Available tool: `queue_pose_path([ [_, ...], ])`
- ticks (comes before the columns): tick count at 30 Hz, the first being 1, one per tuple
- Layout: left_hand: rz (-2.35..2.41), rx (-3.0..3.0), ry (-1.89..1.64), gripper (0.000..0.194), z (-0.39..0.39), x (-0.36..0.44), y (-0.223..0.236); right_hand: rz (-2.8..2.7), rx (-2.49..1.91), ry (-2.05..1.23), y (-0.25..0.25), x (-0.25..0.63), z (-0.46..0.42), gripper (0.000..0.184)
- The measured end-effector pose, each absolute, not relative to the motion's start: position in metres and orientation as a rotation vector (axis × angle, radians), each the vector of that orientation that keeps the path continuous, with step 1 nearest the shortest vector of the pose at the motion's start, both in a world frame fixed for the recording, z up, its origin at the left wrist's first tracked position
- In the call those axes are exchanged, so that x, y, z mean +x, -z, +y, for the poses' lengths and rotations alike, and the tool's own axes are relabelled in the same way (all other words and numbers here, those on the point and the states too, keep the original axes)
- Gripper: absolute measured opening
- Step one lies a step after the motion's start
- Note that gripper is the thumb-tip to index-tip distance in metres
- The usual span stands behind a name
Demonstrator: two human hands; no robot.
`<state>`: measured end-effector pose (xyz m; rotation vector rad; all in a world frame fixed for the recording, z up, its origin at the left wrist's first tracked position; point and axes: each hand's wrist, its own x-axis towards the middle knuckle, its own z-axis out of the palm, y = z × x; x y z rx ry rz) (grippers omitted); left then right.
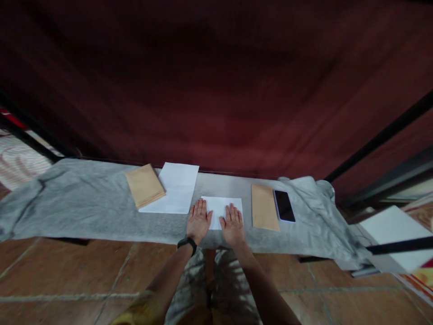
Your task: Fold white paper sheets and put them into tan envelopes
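A small white sheet of paper (216, 205), perhaps folded, lies flat on the grey cloth in front of me. My left hand (199, 220) rests flat over its left edge, fingers stretched out, with a dark band on the wrist. On the right part of the same paper lies my right hand (232, 225), palm down and fingers extended. Left of my hands is a larger white sheet (179, 187), partly covered by a stack of brown envelopes (144, 183). To the right lies one brown envelope (264, 206), beside a phone (284, 206) with a dark screen.
Grey cloth (91, 198) covers the long narrow surface and is bunched at the right end. Behind it hangs a dark red curtain (216, 113). Dark metal bars (382, 133) slant at both sides. Tiled floor (84, 275) shows below.
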<state>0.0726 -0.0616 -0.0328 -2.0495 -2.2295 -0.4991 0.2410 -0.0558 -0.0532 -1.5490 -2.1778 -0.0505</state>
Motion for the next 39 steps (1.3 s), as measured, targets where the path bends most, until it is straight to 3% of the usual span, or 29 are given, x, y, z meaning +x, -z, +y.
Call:
queue_pose_path([
  [15,-2.264,-1.98,0.615,0.057,-0.101,0.075,0.038,-2.046,-1.645,0.147,0.062,0.276,-0.065,0.063],
  [25,-1.982,-2.474,0.502,0.056,-0.11,0.138,0.027,-2.099,-1.635,0.155,0.06,0.281,-0.067,0.062],
  [39,-2.053,-2.499,0.319,0.053,-0.095,0.111,0.018,-2.428,-1.543,-0.273,0.034,0.234,-0.05,0.053],
])
